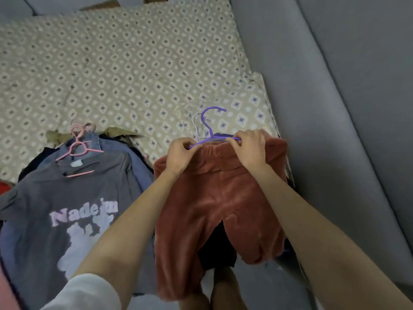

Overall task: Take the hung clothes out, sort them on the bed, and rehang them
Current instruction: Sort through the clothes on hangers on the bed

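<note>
Head view: left hand (178, 156) and right hand (251, 148) pinch with curled fingers the ends of a thin purple plastic hanger (211, 130), the rust-brown plush fleece trousers (219, 198) draped just below them at the edge of the patterned bed (111, 63), probably soft, light and floppy, best held at the waistband.

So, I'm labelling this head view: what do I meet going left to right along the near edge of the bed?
Grey printed T-shirt → left hand → purple hanger → right hand. The red-brown trousers spread under both hands, so they are left out.
</note>
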A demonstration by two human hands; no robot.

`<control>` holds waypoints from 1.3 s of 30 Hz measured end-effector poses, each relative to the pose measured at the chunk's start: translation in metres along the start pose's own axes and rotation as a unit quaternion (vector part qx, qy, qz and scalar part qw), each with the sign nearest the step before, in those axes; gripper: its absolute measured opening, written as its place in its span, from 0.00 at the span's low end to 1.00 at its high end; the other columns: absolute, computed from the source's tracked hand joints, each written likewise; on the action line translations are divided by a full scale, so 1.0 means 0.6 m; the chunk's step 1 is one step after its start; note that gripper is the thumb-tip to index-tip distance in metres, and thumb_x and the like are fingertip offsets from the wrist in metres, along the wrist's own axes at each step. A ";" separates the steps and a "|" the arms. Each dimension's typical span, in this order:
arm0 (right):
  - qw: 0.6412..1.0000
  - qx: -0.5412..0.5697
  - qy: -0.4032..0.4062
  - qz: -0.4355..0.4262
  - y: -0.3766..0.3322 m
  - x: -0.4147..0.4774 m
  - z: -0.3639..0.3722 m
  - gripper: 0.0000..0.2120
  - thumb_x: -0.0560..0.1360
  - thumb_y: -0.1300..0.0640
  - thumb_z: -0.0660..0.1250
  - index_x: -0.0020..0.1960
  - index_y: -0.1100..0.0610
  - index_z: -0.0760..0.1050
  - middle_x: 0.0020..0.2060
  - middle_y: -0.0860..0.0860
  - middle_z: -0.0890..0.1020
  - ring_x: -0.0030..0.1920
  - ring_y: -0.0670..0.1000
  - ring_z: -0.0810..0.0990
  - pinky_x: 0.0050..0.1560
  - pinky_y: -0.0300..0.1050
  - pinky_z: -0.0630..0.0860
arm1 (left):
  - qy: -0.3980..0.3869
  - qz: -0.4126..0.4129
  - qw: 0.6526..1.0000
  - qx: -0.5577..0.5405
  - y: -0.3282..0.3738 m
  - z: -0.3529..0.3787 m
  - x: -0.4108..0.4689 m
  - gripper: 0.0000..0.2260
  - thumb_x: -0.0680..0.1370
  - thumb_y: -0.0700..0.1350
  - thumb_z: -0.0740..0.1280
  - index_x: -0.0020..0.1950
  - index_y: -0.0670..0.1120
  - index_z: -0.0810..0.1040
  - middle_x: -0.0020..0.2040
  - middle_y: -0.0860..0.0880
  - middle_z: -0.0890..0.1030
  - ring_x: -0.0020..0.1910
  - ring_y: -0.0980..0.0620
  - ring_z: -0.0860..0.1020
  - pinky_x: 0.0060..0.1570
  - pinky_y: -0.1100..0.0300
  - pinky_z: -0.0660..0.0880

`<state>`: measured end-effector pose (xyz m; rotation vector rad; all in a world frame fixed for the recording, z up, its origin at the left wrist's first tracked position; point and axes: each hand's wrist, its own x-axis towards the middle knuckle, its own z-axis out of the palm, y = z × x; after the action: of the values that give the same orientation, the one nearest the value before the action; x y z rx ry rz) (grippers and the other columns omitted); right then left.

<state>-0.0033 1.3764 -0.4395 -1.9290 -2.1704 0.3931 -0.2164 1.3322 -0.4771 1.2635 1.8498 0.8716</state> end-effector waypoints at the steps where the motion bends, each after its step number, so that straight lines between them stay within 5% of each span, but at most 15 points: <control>1: 1.000 -0.005 -0.008 -0.001 0.008 0.010 0.015 0.15 0.78 0.45 0.65 0.45 0.56 0.80 0.41 0.57 0.81 0.49 0.60 0.75 0.57 0.53 0.66 | -0.002 -0.004 1.000 0.002 -0.010 0.012 0.010 0.11 0.74 0.45 0.75 0.33 0.47 0.78 0.29 0.49 0.77 0.30 0.59 0.69 0.35 0.56 0.68; 6: 0.999 -0.011 -0.035 -0.027 0.041 0.054 0.066 0.11 0.78 0.52 0.65 0.49 0.58 0.81 0.45 0.58 0.80 0.51 0.61 0.75 0.58 0.55 0.68 | 0.017 -0.036 0.999 0.002 -0.044 0.060 0.043 0.02 0.75 0.41 0.73 0.43 0.46 0.83 0.39 0.50 0.84 0.40 0.52 0.80 0.46 0.54 0.76; 10: 0.996 -0.028 -0.064 -0.048 0.048 0.066 0.080 0.12 0.76 0.56 0.65 0.58 0.57 0.79 0.52 0.57 0.80 0.57 0.61 0.75 0.65 0.56 0.66 | 0.036 -0.053 0.998 0.023 -0.053 0.059 0.037 0.09 0.77 0.43 0.70 0.56 0.46 0.84 0.52 0.51 0.84 0.52 0.53 0.80 0.58 0.54 0.76; 14: 0.995 -0.025 -0.059 -0.077 0.021 0.044 0.070 0.21 0.73 0.57 0.67 0.65 0.58 0.76 0.60 0.57 0.78 0.65 0.61 0.72 0.71 0.59 0.61 | 0.029 0.009 0.991 0.126 -0.053 0.020 0.021 0.13 0.77 0.48 0.67 0.61 0.50 0.82 0.60 0.50 0.82 0.61 0.47 0.78 0.63 0.45 0.72; 19: 0.986 -0.056 -0.130 -0.092 -0.054 0.010 0.037 0.30 0.76 0.47 0.64 0.76 0.52 0.63 0.73 0.56 0.66 0.75 0.60 0.59 0.76 0.59 0.49 | 0.026 0.025 0.968 0.247 -0.032 -0.053 -0.018 0.19 0.81 0.51 0.65 0.72 0.52 0.73 0.73 0.48 0.72 0.75 0.44 0.64 0.74 0.42 0.54; 30: 0.972 -0.047 -0.163 -0.163 -0.291 -0.129 0.005 0.34 0.78 0.42 0.61 0.79 0.47 0.52 0.79 0.54 0.54 0.79 0.58 0.48 0.77 0.57 0.44 | 0.084 0.017 0.939 0.333 -0.099 -0.291 -0.201 0.26 0.83 0.58 0.59 0.80 0.53 0.60 0.81 0.47 0.56 0.80 0.44 0.50 0.76 0.41 0.44; 39: 0.979 -0.047 -0.117 -0.161 -0.522 -0.325 0.018 0.35 0.78 0.43 0.63 0.79 0.50 0.54 0.79 0.55 0.55 0.78 0.60 0.50 0.76 0.60 0.48 | 0.090 0.002 0.937 0.338 -0.220 -0.542 -0.394 0.28 0.81 0.59 0.59 0.79 0.50 0.61 0.80 0.45 0.57 0.80 0.43 0.52 0.75 0.39 0.44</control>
<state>-0.2762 1.1487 -0.3411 -1.5991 -2.6412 0.4860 -0.4921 1.0269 -0.3772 1.6272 2.4083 0.3501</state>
